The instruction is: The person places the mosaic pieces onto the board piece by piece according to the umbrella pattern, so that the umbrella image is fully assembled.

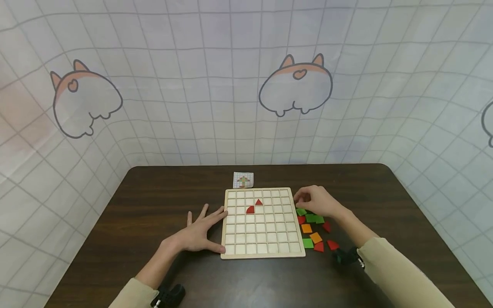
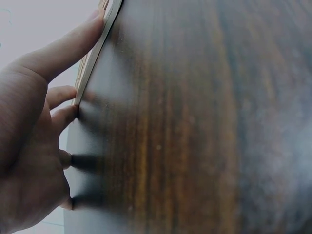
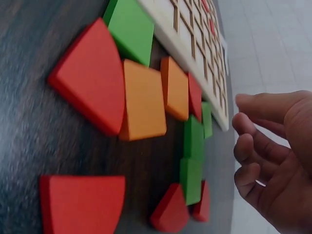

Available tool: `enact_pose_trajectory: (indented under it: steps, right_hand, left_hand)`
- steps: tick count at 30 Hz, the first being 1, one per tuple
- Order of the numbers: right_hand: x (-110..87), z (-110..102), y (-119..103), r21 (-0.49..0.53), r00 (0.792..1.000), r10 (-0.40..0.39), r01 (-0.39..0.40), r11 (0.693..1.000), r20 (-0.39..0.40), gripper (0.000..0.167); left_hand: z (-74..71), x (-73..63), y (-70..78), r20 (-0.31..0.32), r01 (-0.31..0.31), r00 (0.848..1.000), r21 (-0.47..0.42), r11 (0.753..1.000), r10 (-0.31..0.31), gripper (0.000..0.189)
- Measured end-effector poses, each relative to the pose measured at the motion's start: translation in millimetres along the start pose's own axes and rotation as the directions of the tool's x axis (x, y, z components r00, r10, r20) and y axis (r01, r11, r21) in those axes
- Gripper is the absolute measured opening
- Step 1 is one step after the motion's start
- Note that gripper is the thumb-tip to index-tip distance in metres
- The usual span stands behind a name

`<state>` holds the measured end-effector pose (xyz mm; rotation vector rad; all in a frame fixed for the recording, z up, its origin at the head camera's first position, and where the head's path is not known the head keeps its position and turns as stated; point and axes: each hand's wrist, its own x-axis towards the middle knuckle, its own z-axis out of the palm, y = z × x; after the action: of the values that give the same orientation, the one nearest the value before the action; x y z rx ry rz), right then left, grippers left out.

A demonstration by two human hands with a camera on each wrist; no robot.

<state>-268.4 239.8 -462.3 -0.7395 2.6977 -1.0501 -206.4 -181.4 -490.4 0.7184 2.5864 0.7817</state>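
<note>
A light wooden grid board lies on the table. On it are a red triangle and a red quarter-circle piece. My left hand spreads its fingers against the board's left edge; thumb and fingertips touch the rim. My right hand hovers by the board's upper right edge, just above a green piece. Its fingers are loosely bent in the right wrist view, and no piece shows between them. Beside the board lie loose green, red and orange pieces, among them an orange square and a red quarter-circle.
A small printed card with a coloured arrow-like pattern on a grid lies behind the board. The dark wooden table reaches back to a white gridded curtain. A black device is strapped at each wrist.
</note>
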Motion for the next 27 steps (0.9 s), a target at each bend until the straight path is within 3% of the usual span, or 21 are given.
enact_pose_trajectory:
  steps: [7, 18, 27]
  right_hand:
    - [-2.4, -3.3, 12.8, -0.023, 0.996, 0.085, -0.084, 0.996, 0.039, 0.013]
    - [-3.1, -3.2, 20.9, -0.029, 0.992, 0.125, -0.124, 0.992, 0.031, 0.01]
    - [-1.0, -2.1, 23.0, -0.035, 0.994, 0.112, -0.112, 0.993, -0.006, 0.009]
  left_hand:
    - [-1.4, -0.1, 0.3, 0.002, -0.002, 1.0, -0.001, 1.0, 0.002, 0.106]
    - [-2.2, 0.4, 1.3, 0.007, -0.013, 1.0, 0.004, 1.0, 0.013, 0.105]
    - [-0.5, -0.2, 0.2, 0.006, -0.01, 1.0, 0.002, 1.0, 0.01, 0.106]
